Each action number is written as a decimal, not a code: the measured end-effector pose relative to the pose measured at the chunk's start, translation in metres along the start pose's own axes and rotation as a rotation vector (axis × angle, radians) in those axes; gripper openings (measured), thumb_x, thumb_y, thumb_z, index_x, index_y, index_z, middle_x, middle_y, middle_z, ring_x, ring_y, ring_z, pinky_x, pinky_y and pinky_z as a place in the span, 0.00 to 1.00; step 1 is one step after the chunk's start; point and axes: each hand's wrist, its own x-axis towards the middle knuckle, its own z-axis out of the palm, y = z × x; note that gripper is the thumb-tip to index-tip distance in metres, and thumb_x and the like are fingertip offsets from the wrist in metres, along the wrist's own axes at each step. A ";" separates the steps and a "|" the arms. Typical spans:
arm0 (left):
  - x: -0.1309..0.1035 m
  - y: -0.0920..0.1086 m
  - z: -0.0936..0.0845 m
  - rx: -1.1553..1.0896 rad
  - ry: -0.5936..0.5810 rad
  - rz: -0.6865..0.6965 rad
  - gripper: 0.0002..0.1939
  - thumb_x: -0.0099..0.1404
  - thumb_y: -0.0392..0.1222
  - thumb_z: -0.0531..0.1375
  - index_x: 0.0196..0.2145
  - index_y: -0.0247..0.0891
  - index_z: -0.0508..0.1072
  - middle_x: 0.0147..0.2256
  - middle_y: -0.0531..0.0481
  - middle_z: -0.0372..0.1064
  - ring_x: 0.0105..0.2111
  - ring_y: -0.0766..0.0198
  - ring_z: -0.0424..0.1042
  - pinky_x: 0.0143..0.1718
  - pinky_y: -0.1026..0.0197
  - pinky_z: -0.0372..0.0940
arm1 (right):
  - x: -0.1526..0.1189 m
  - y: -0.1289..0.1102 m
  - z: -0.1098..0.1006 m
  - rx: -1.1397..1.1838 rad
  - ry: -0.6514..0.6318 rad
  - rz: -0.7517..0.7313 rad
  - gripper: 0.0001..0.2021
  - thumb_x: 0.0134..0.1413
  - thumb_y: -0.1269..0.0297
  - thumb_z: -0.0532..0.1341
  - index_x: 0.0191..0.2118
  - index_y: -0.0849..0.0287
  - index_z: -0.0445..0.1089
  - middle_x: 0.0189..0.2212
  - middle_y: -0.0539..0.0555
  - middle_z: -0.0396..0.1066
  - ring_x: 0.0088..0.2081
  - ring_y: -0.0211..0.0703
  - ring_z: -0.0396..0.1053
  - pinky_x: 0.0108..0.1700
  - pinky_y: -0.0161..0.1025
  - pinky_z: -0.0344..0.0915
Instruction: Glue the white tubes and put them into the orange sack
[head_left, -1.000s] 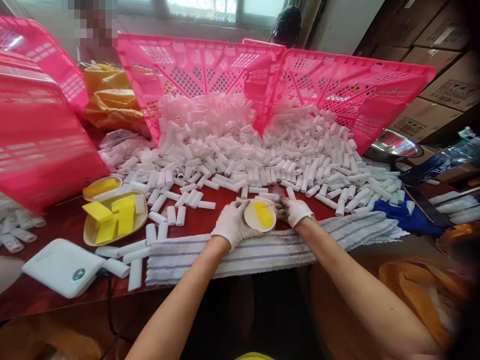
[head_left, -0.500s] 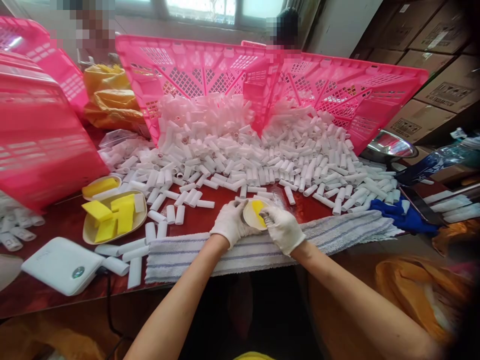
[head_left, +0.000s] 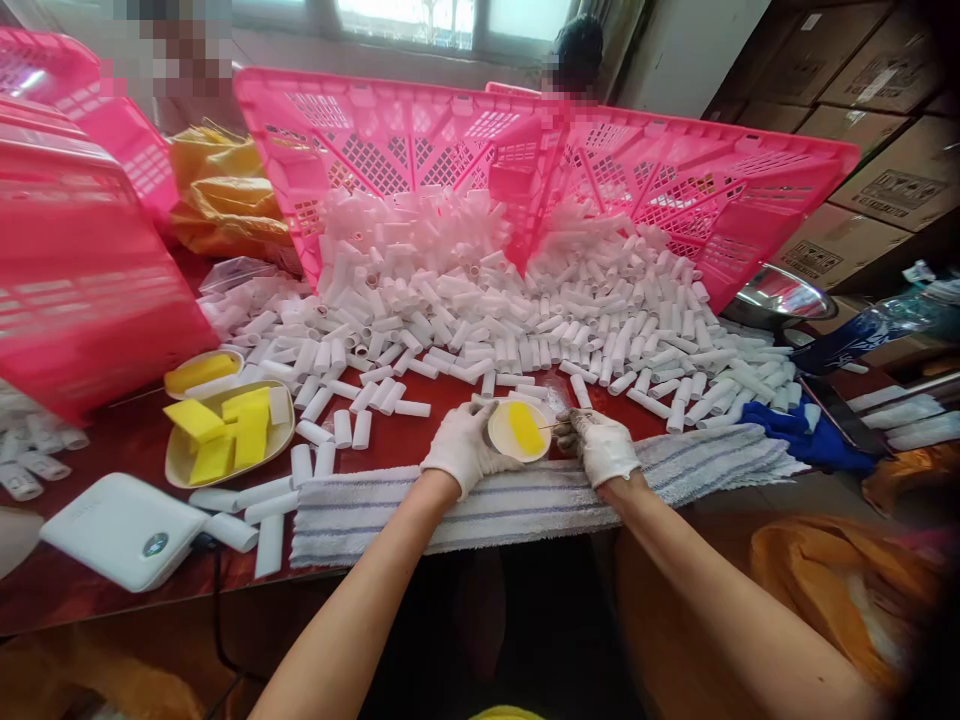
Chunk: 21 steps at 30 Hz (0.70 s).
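Observation:
My gloved left hand [head_left: 463, 448] is closed on the left edge of a small cream dish [head_left: 502, 436]. In this dish lies a flat yellow sponge [head_left: 527, 429]. To the right, my gloved right hand [head_left: 606, 447] has its fingers pinched around a thin stick-like tool [head_left: 553, 427], whose tip reaches toward the sponge; its exact kind is too small to make out. Dark stains mark that glove's fingertips. Both hands are above a grey-striped white towel [head_left: 360, 515]. Behind them, many short white tubes [head_left: 450, 310] lie heaped on the red table [head_left: 450, 397].
Pink crates [head_left: 420, 120] tipped on their sides back the tube heap. At left are a tray [head_left: 281, 440] of yellow sponge pieces and a white device [head_left: 120, 530] with a cable. A blue cloth [head_left: 795, 432], phone [head_left: 844, 415] and bottle [head_left: 885, 320] lie right. People are behind the crates.
My right hand has drawn back to the right from the dish, uncovering the sponge and the thin tool. My left hand keeps its hold on the dish.

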 end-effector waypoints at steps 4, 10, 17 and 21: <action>0.000 -0.001 0.001 0.005 0.005 -0.004 0.53 0.34 0.67 0.65 0.57 0.42 0.62 0.49 0.43 0.62 0.47 0.49 0.64 0.50 0.53 0.61 | -0.008 -0.008 -0.017 -0.036 -0.046 -0.025 0.18 0.38 0.53 0.68 0.32 0.62 0.72 0.23 0.53 0.73 0.20 0.33 0.67 0.20 0.29 0.63; 0.001 0.001 0.000 -0.015 0.004 -0.007 0.52 0.35 0.68 0.64 0.56 0.40 0.64 0.50 0.42 0.62 0.48 0.49 0.64 0.51 0.53 0.60 | -0.023 -0.020 -0.028 -0.043 0.023 -0.156 0.18 0.38 0.51 0.68 0.31 0.61 0.72 0.22 0.53 0.72 0.22 0.36 0.69 0.23 0.32 0.66; -0.001 0.002 0.000 -0.004 0.019 -0.013 0.51 0.35 0.66 0.66 0.56 0.43 0.62 0.51 0.41 0.61 0.50 0.48 0.62 0.51 0.51 0.61 | -0.034 -0.012 -0.012 -0.101 -0.025 -0.096 0.19 0.37 0.48 0.68 0.31 0.60 0.71 0.21 0.52 0.72 0.21 0.36 0.68 0.23 0.33 0.66; 0.000 -0.001 0.002 -0.017 0.018 0.010 0.51 0.36 0.66 0.65 0.56 0.41 0.64 0.50 0.42 0.62 0.48 0.49 0.64 0.50 0.52 0.61 | -0.030 -0.045 -0.010 -0.234 0.012 -0.307 0.17 0.46 0.48 0.63 0.30 0.58 0.72 0.23 0.52 0.71 0.23 0.36 0.67 0.25 0.33 0.66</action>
